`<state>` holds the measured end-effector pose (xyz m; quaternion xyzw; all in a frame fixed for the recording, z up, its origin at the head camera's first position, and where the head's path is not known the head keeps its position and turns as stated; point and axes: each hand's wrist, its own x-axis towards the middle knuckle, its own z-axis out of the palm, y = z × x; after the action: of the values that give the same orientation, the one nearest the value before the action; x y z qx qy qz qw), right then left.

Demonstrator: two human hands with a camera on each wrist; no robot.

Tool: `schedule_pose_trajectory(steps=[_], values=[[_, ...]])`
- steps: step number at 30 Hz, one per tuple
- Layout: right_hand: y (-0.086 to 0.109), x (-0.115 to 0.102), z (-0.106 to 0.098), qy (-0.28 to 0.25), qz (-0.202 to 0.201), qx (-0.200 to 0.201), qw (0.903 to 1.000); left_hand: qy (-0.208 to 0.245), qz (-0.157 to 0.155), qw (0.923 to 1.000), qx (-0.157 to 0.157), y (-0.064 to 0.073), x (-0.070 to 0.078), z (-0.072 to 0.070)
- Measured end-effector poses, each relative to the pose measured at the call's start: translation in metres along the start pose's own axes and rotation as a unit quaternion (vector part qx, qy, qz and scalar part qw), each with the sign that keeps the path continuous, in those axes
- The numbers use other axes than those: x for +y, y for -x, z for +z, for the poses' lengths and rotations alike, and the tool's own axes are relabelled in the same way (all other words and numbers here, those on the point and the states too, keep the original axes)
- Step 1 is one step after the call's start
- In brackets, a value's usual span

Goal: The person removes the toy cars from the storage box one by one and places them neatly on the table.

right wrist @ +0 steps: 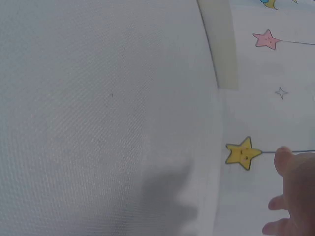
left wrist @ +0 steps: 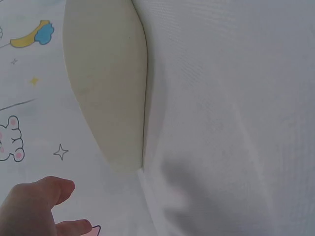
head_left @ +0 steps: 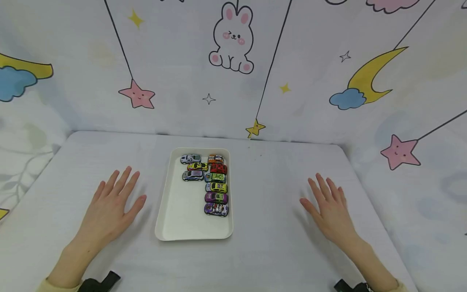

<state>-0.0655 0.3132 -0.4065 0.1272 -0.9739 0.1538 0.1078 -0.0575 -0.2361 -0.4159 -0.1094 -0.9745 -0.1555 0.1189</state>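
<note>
Across the back and sides rises a cartoon-printed backdrop [head_left: 175, 48], bordering a white-covered table [head_left: 270, 251]. On it sits a cream tray [head_left: 182, 221]. The left hand [head_left: 111, 211], near the tray, and the right hand [head_left: 330, 215], well apart from it, are spread wide, empty. Nine toy cars [head_left: 215, 177] lie inside the tray, toward its far end and right side.

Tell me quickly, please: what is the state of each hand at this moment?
Left hand: open, holding nothing, to the left of the white tray.
Right hand: open, holding nothing, apart from the tray.
</note>
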Motion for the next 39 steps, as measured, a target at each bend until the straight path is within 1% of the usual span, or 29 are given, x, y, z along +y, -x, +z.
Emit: schedule_pose_trajectory(steps=[6, 13, 17, 20, 22, 24, 26, 28, 30, 32, 34, 35, 36, 38, 39], values=[[0.002, -0.002, 0.006, -0.004, 0.008, -0.010, 0.9999, -0.003, 0.004, 1.0000, 0.005, 0.001, 0.001, 0.000], [0.004, -0.006, 0.010, -0.004, 0.008, -0.014, 0.9999, 0.012, 0.008, 0.9999, 0.000, 0.003, 0.002, 0.002], [0.002, -0.012, 0.012, -0.010, 0.009, -0.018, 0.9997, 0.024, 0.005, 0.9997, 0.000, 0.004, 0.005, 0.005], [0.001, -0.022, 0.013, -0.019, 0.005, -0.026, 0.9995, 0.049, 0.003, 0.9988, -0.005, 0.004, 0.009, 0.007], [0.000, -0.030, 0.015, -0.025, -0.001, -0.031, 0.9992, 0.075, -0.002, 0.9971, -0.014, 0.002, 0.013, 0.009], [-0.003, -0.039, 0.017, -0.033, -0.010, -0.032, 0.9989, 0.109, -0.010, 0.9938, -0.020, 0.000, 0.017, 0.011], [-0.007, -0.048, 0.020, -0.040, -0.022, -0.031, 0.9985, 0.145, -0.022, 0.9887, -0.031, -0.004, 0.020, 0.013], [-0.012, -0.057, 0.024, -0.047, -0.034, -0.029, 0.9979, 0.181, -0.037, 0.9818, -0.042, -0.009, 0.022, 0.015], [-0.017, -0.065, 0.029, -0.054, -0.043, -0.033, 0.9971, 0.212, -0.047, 0.9750, -0.045, -0.013, 0.022, 0.018], [-0.023, -0.073, 0.033, -0.056, -0.049, -0.041, 0.9964, 0.245, -0.052, 0.9675, -0.036, -0.017, 0.023, 0.023], [-0.028, -0.081, 0.037, -0.059, -0.051, -0.051, 0.9957, 0.280, -0.057, 0.9580, -0.019, -0.020, 0.023, 0.029], [-0.031, -0.085, 0.038, -0.063, -0.050, -0.056, 0.9952, 0.303, -0.059, 0.9511, -0.011, -0.022, 0.023, 0.033], [-0.033, -0.089, 0.039, -0.066, -0.049, -0.059, 0.9948, 0.329, -0.060, 0.9424, -0.005, -0.023, 0.023, 0.036], [-0.038, -0.096, 0.041, -0.076, -0.046, -0.065, 0.9939, 0.380, -0.062, 0.9229, -0.002, -0.026, 0.024, 0.044], [-0.040, -0.099, 0.042, -0.083, -0.044, -0.067, 0.9934, 0.408, -0.063, 0.9106, -0.005, -0.027, 0.023, 0.048]])
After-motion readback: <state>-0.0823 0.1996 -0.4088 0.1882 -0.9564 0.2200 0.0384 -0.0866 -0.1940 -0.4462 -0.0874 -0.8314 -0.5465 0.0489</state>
